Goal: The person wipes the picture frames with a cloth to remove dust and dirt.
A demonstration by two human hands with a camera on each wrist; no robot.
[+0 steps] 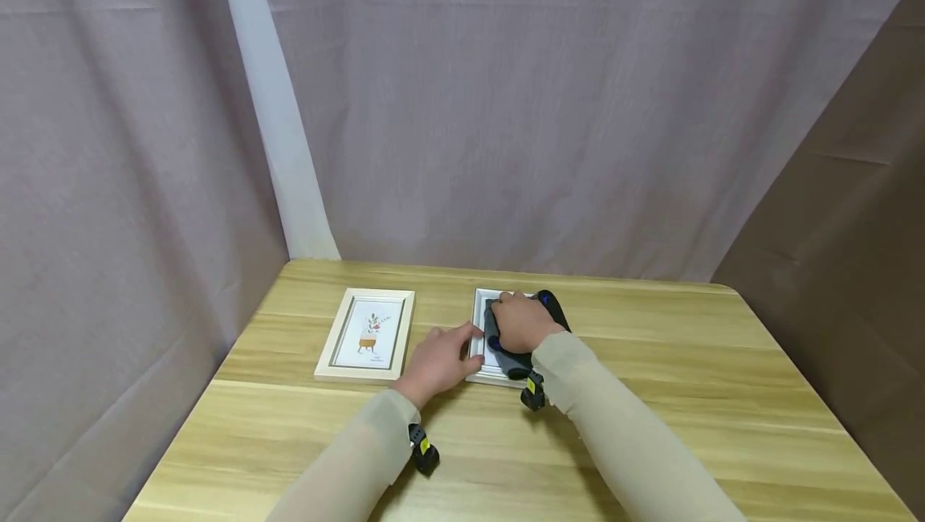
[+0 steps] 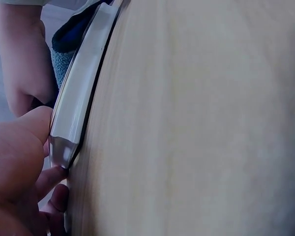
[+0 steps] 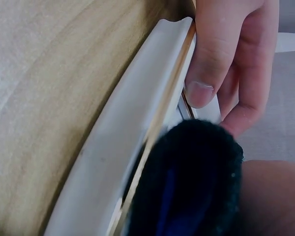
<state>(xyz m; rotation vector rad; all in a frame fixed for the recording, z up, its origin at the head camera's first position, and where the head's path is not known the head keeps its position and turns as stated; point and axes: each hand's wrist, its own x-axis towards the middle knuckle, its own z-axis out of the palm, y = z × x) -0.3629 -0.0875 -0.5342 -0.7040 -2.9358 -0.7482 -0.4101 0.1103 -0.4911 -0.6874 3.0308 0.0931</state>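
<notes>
A white picture frame [image 1: 493, 376] lies flat on the wooden table. My left hand [image 1: 438, 361] holds its left side; in the left wrist view the thumb [image 2: 34, 123] is at the frame's near corner and the fingers lie along its side. My right hand [image 1: 522, 321] grips a folded dark grey cloth [image 1: 515, 363] with a blue inner side and presses it onto the frame's face. Cloth and hand hide most of the picture. In the right wrist view the cloth [image 3: 187, 182] bulges over the frame's edge [image 3: 123, 123].
To the left lies a second, cream picture frame [image 1: 328, 345] with a drawing of a potted plant. Grey curtains [image 1: 506, 120] hang behind the wooden table [image 1: 650, 426], with a brown one [image 1: 853, 249] at the right. Both wrists wear small black cameras.
</notes>
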